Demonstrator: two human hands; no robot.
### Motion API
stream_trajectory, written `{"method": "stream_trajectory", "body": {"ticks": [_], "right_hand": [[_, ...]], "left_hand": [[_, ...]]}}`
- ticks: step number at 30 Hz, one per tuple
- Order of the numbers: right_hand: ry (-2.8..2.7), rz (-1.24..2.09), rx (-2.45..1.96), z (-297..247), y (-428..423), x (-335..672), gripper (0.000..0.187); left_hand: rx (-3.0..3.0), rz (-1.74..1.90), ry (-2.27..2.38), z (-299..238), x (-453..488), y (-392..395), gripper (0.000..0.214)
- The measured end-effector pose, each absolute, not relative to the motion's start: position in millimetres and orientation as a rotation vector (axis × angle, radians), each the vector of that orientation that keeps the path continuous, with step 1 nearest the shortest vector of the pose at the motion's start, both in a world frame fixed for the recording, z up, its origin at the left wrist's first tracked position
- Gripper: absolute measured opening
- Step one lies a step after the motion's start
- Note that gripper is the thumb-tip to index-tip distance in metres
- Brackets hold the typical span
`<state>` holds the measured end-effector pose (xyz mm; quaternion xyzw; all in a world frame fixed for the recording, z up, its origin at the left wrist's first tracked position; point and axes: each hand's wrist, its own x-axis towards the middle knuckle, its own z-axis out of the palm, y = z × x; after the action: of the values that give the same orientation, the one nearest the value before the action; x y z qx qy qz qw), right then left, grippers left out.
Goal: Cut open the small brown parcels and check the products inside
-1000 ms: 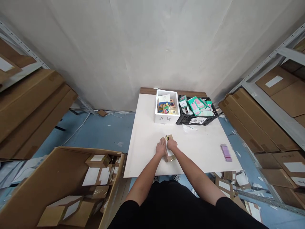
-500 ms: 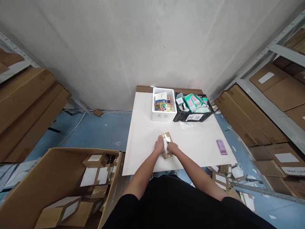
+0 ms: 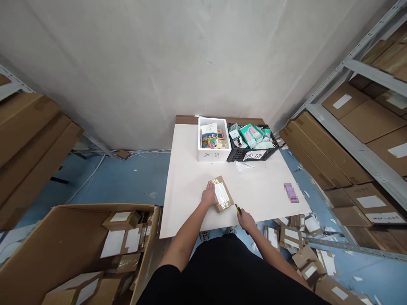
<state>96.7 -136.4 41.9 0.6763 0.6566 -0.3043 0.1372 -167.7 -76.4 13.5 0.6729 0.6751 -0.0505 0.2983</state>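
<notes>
A pale wall (image 3: 143,67) is flanked by racks (image 3: 321,114) loaded with brown cartons (image 3: 321,152), and a white-topped desk (image 3: 184,190) is set before it. Beside the desk, on the left, a large carton (image 3: 104,208) is part-filled with labelled boxes (image 3: 122,220). Along the desk's far side, a white bin (image 3: 222,157) of books and packets is placed next to a black crate (image 3: 235,156) heaped with green-and-pink packages (image 3: 249,134); both containers are marked with handwritten characters.

Nearer the front edge, well apart from both containers, a brown parcel (image 3: 223,193) is laid flat at a slant, its white label (image 3: 221,192) turned upward and shiny tape (image 3: 225,206) seen at its ends. Its left edge is covered by the left hand (image 3: 208,195), fingers outstretched over the top. By the right hand (image 3: 246,220), fingers curled tight, a yellow-and-black cutter (image 3: 238,209) is gripped, its tip just beside the parcel's near right corner; whether the two touch cannot be told.

The step in hand is judged to be the slitting of tape, with the parcel apparently not yet opened; whether any strip has been cut cannot be made out. For the next move, a firm hold by the left hand and a blade lined up with the taped seam, clear of the fingers, would be called for.
</notes>
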Motion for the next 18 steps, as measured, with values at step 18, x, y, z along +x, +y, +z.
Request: {"method": "stream_trajectory", "body": {"ticks": [18], "right_hand": [[1.574,-1.834,2.597,13.7,-29.5,105.9,0.025]], "left_hand": [[1.900,-0.105,1.977,34.2,-125.9,-92.0,0.070]]}}
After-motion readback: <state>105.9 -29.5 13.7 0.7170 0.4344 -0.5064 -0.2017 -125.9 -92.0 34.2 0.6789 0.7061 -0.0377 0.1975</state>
